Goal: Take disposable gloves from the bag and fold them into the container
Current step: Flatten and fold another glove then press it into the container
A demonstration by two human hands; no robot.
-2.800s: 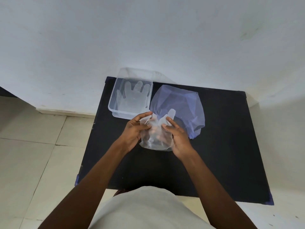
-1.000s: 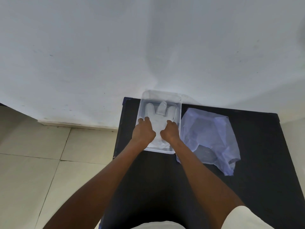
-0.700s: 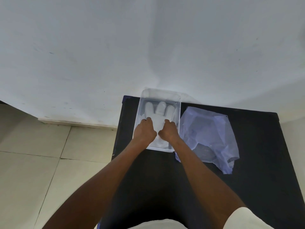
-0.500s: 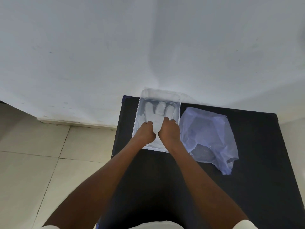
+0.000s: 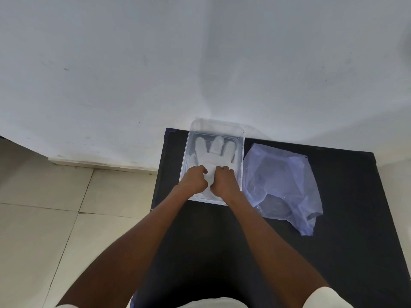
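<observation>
left hand [image 5: 194,180] and right hand [image 5: 223,181] are pressing, curled together, on the glove [image 5: 214,155] lying inside the container [image 5: 242,152]; placing step underway. next: reaching for the bag [image 5: 280,184].

A black counter [image 5: 347,230] stands with its far edge against a plain white wall [image 5: 155,63] that fills the far half of the view. To the left lies a floor [image 5: 40,230] of pale beige tiles with thin grout lines. A low white skirting ledge [image 5: 97,163] runs along the foot of the wall, left of the counter
</observation>
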